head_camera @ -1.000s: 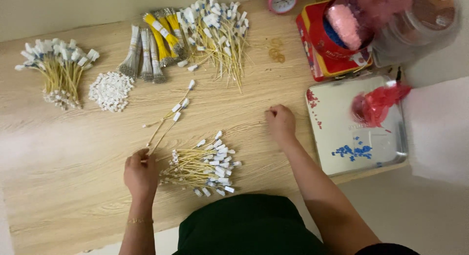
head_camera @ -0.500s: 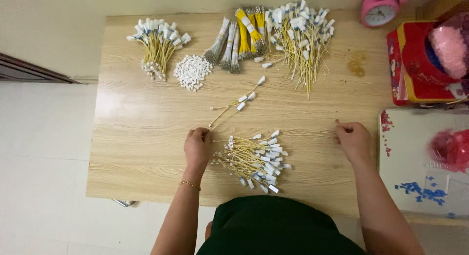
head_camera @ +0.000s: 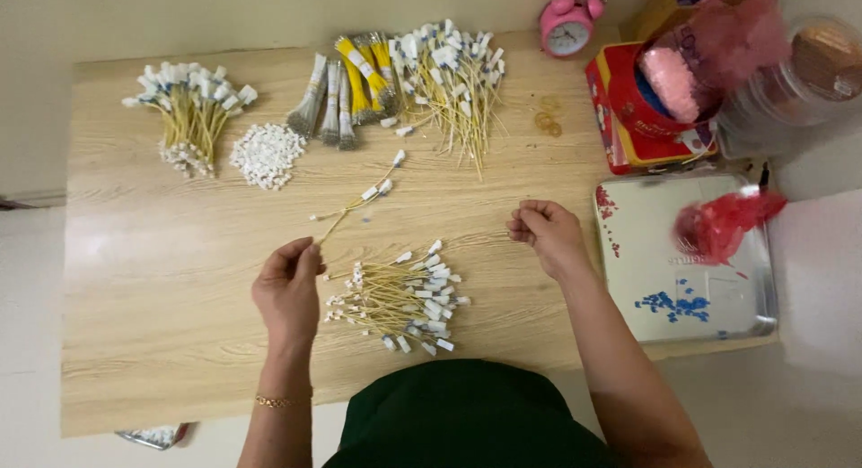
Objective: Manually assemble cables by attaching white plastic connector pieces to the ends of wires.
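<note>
Pale wood grain covers the table [head_camera: 135,279], which stands against a cream wall, with a heap of thin yellow tagged strings [head_camera: 395,297] lying at its near edge, between the two hands. The left hand [head_camera: 287,284] sits at nine o'clock of that heap, just beside it, fingertips pinched together; whether a strand lies in the pinch is too fine to tell. The right hand [head_camera: 546,233] is at about two o'clock of the heap, a little apart from it, fingers curled in a loose pinch over faint strands that trail out from the pile (again too thin to say whether one is gripped). A few loose tagged strings [head_camera: 364,199] lie at twelve o'clock of the heap. Separating such fine pieces probably goes best by pinching one strand near its tag and drawing it out along its length, so the rest stay flat. Farther back lie a bundled tagged bunch [head_camera: 193,109], a small mound of white tags [head_camera: 267,154] and a pink alarm clock [head_camera: 567,24].
</note>
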